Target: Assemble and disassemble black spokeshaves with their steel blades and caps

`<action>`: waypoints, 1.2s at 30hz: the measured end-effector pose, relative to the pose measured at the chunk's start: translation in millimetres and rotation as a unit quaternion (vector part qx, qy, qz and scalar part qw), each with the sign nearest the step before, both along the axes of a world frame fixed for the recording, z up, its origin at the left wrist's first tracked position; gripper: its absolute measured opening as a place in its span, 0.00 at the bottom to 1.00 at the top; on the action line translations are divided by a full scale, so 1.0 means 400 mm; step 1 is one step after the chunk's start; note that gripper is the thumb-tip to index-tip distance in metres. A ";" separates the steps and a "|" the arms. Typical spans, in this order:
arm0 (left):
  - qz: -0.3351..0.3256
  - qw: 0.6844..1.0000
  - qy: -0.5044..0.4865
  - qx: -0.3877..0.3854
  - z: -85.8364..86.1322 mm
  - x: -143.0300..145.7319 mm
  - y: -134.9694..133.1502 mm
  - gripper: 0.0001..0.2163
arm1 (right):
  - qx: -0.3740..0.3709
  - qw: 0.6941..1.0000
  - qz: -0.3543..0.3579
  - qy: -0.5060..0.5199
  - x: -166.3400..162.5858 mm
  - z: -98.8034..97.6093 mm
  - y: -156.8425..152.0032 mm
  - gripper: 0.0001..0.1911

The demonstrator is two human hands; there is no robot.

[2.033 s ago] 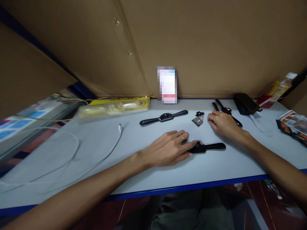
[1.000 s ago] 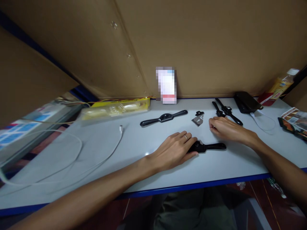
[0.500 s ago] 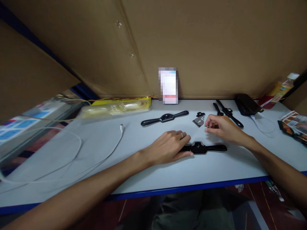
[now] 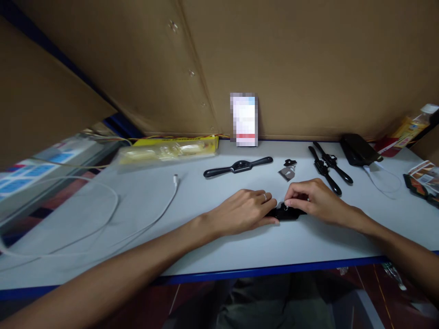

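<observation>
A black spokeshave [image 4: 290, 214] lies on the table in front of me. My left hand [image 4: 242, 211] is closed around its left handle, with the thumb along the near edge. My right hand [image 4: 317, 200] is over the tool's middle, thumb and finger pinching what looks like a small metal screw at the body; the fingers mostly hide it. The right handle is largely covered by that hand. Just beyond lie a flat grey blade [image 4: 287, 173] and a small black cap plate [image 4: 290, 162]. Another spokeshave body [image 4: 240, 166] rests farther back, left of the blade.
Two more spokeshaves [image 4: 329, 170] lie at the right, beside a black case [image 4: 360, 151] with a white cable. A phone [image 4: 245, 119] leans on the cardboard wall. Plastic-wrapped yellow packaging [image 4: 168, 153], a white cable [image 4: 164, 208] and a bottle [image 4: 413, 128] are around.
My right hand has moved left and toward me, from beside the blade onto the middle of the spokeshave. My left hand keeps its hold. The view has shifted slightly.
</observation>
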State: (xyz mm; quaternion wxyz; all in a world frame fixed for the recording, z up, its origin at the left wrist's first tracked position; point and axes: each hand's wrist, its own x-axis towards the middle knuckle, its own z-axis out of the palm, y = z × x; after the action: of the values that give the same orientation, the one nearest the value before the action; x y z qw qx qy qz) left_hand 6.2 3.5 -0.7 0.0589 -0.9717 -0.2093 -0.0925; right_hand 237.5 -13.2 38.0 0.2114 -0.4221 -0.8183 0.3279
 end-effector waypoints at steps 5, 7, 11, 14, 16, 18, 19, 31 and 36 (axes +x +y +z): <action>0.000 1.000 0.000 -0.008 -0.002 -0.001 0.002 0.24 | 0.035 0.999 0.024 -0.021 -0.003 -0.026 0.001 0.07; 0.002 1.000 -0.002 -0.011 -0.001 -0.002 0.002 0.24 | 0.072 0.996 0.033 -0.035 -0.002 -0.034 0.002 0.07; 0.005 1.000 -0.003 -0.022 0.001 -0.001 0.003 0.25 | 0.137 0.986 0.063 -0.076 -0.003 -0.043 -0.002 0.10; 0.008 0.999 -0.008 -0.032 0.000 -0.001 0.005 0.26 | 0.150 0.982 0.078 -0.088 -0.004 -0.043 -0.005 0.11; 0.014 0.999 -0.011 -0.038 -0.002 -0.001 0.005 0.27 | 0.139 0.984 0.075 -0.083 -0.006 -0.042 -0.005 0.10; 0.017 0.999 -0.011 -0.043 -0.004 -0.001 0.005 0.27 | 0.106 0.990 0.059 -0.066 -0.009 -0.041 -0.002 0.06; 0.018 0.999 -0.010 -0.045 -0.004 -0.001 0.005 0.27 | 0.083 0.994 0.047 -0.055 -0.010 -0.041 0.000 0.04; 0.015 0.998 0.002 -0.053 0.003 0.000 0.006 0.27 | 0.066 0.993 0.069 -0.064 0.004 -0.028 0.020 0.03; 0.001 0.998 0.001 -0.058 0.008 0.001 0.004 0.25 | 0.136 0.979 0.135 -0.075 0.009 -0.036 0.017 0.09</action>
State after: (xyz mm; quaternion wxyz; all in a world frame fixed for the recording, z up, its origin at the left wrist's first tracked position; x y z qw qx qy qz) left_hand 6.7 4.9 2.5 0.0023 -0.9733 -0.2156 -0.0790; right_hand 241.0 -6.4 23.6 0.1590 -0.2987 -0.9181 0.2064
